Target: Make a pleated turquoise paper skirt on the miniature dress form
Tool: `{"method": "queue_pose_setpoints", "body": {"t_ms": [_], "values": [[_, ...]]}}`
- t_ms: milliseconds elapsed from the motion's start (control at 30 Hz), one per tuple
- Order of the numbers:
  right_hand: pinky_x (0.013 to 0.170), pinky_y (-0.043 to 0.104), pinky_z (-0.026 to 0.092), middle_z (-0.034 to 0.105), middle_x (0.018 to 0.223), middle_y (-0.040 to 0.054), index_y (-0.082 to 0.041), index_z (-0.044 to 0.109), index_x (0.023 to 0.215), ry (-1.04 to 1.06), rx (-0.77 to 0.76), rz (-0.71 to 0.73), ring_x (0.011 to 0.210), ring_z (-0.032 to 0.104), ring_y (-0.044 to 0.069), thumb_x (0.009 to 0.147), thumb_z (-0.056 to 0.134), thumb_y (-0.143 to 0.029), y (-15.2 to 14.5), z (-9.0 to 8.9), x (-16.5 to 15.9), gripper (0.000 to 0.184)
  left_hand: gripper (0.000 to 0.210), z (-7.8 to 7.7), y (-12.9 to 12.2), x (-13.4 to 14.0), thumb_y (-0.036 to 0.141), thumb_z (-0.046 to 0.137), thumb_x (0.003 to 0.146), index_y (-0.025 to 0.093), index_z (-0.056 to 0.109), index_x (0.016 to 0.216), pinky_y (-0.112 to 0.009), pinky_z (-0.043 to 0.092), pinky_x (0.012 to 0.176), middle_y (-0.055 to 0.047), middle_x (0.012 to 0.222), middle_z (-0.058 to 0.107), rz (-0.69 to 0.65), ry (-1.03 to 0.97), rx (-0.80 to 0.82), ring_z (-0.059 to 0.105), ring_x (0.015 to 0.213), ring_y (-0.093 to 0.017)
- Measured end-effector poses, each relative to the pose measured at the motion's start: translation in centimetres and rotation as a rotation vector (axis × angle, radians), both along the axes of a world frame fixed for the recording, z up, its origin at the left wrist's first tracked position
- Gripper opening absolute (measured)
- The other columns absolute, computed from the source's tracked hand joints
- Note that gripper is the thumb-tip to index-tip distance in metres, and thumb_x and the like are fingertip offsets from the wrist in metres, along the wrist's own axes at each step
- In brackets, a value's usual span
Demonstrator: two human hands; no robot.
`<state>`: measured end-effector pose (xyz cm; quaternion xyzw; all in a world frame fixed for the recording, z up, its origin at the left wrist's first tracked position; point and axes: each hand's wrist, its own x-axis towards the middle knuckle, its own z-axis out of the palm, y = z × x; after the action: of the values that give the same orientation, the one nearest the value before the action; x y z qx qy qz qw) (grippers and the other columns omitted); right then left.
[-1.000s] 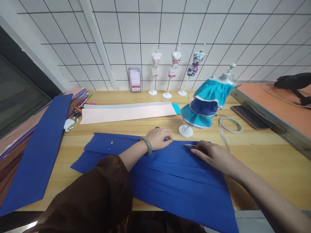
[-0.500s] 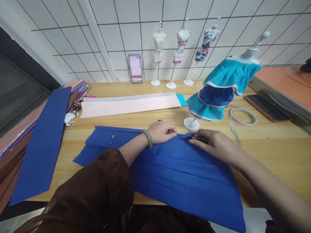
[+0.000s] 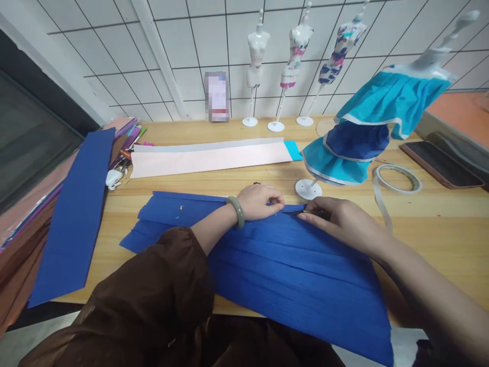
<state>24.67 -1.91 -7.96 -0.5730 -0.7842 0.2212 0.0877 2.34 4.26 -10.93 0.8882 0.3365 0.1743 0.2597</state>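
A wide pleated sheet of blue crepe paper [image 3: 298,270] lies spread over the front of the table, hanging past its near edge at lower right. At its far edge my left hand [image 3: 262,201] rests with curled fingers, thumb and forefinger pinching the paper's edge. My right hand [image 3: 340,219] grips a dark, slim, pointed tool that looks like black tweezers [image 3: 323,214]. Its tip lies low on the paper, close to my left fingertips. A white doll mannequin [image 3: 431,63] in a turquoise and blue layered dress [image 3: 357,140] stands just beyond my right hand.
Three small mannequins [image 3: 255,61] and a phone [image 3: 217,97] stand along the tiled wall. A pale pink strip [image 3: 210,160] lies behind the blue sheet. On the right are a tape roll [image 3: 418,182] and a dark phone [image 3: 443,164]; folded blue paper [image 3: 76,214] is at left.
My right hand has moved a little left with the tweezers, bringing the tip nearer my left fingers. My left hand keeps its pinch. The camera view has shifted slightly.
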Motion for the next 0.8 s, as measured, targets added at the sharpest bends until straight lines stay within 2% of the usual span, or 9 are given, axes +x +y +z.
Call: {"method": "queue_pose_setpoints", "body": {"t_ms": [267,800], "values": [[0.053,0.027,0.041,0.068,0.071,0.0028,-0.023,0.064,0.081,-0.01,0.028,-0.003,0.059,0.06,0.017,0.086,0.049,-0.056,0.06,-0.04,-0.09,0.036,0.016,0.18,-0.01,0.02,0.026,0.055,0.081,0.02,0.07,0.084,-0.025,0.045,0.072,-0.001,0.083,0.069,0.008,0.016,-0.018,0.061,0.078,-0.014],[0.056,0.028,0.041,0.069,0.073,0.0019,-0.024,0.066,0.083,-0.006,-0.002,-0.041,0.061,0.06,0.017,0.085,0.047,-0.06,0.05,-0.1,-0.01,0.04,0.018,0.04,0.04,0.01,0.029,0.056,0.083,0.02,0.07,0.088,-0.026,0.045,0.072,-0.001,0.085,0.071,0.025,0.012,-0.053,0.062,0.08,-0.015]]}}
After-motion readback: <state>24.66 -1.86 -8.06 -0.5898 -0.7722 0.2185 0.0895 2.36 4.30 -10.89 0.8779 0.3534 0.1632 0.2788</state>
